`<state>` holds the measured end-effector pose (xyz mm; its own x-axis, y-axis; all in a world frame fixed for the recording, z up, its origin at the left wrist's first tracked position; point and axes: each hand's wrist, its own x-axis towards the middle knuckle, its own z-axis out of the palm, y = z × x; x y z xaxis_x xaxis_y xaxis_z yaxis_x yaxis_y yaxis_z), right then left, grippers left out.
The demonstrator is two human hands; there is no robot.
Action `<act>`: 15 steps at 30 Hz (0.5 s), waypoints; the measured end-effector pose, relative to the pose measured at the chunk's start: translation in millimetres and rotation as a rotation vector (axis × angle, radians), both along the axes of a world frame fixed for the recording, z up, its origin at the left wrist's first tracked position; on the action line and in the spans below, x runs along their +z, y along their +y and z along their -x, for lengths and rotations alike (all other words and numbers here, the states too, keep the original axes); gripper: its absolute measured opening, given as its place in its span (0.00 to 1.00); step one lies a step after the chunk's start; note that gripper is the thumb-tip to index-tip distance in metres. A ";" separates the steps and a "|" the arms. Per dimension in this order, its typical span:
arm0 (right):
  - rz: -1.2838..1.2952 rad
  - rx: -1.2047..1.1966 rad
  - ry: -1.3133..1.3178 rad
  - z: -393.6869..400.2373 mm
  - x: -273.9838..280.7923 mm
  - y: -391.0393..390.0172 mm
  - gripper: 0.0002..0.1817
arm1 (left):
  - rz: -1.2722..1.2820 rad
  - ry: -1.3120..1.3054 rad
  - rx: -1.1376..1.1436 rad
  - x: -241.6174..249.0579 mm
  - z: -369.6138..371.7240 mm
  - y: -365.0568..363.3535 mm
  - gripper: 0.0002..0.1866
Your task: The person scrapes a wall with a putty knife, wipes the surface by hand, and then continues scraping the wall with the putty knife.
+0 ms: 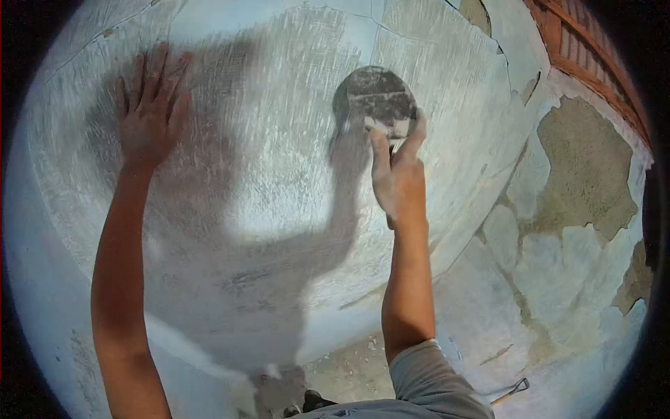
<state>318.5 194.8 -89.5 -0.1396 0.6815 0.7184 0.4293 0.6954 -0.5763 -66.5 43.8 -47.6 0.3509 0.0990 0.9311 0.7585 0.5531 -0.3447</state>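
A: Left grip, state and position?

B: It is standing wide in the upper left of the frame, fingers spreading upward and palm facing the scratched, pale grey-white plaster wall. It is holding nothing visible; whether the palm is touching the plaster, I cannot tell.

A: Right grip?

B: It is holding a dark, round, flat disc with pale smears, right of the upper centre. Thumb and fingers are closing on the disc's lower edge. The disc is facing the wall; contact is not confirmable from this view.

A: Shadows?

B: A broad shadow of the person is falling across the wall, its raised arm reaching up toward the disc.

A: Surrounding condition?

B: At the right of the frame, pale paint is breaking away around a rough brown-grey patch. Reddish-brown wooden framing is crossing the upper right corner.

A: Lower frame?

B: A grey short sleeve is covering the right upper arm. Dark footwear is showing at the bottom centre, near a floor bearing small pale fragments. A D-shaped handle on a wooden shaft is showing at the lower right.
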 end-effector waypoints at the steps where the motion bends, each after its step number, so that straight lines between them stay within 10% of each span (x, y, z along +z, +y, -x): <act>1: -0.108 0.018 0.027 -1.5 4.5 0.0 0.50 | -0.028 -0.017 -0.014 -5.6 -6.4 5.1 0.31; 5: 0.146 0.030 -0.023 -1.1 -18.6 -13.1 0.50 | -0.155 -0.114 -0.005 -14.0 -28.6 33.3 0.33; 8: -0.156 0.080 0.073 6.6 -70.4 6.9 0.50 | -0.134 -0.134 -0.037 -14.6 -34.0 32.3 0.36; 15: -0.149 -0.064 0.001 4.3 30.9 6.8 0.52 | -0.130 -0.059 -0.104 -16.9 -25.1 34.5 0.40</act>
<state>314.2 201.6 -58.6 -0.0987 0.5744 0.8126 0.4747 0.7449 -0.4688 -41.4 78.4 -64.5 0.2973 -0.0575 0.9531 0.8310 0.5072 -0.2286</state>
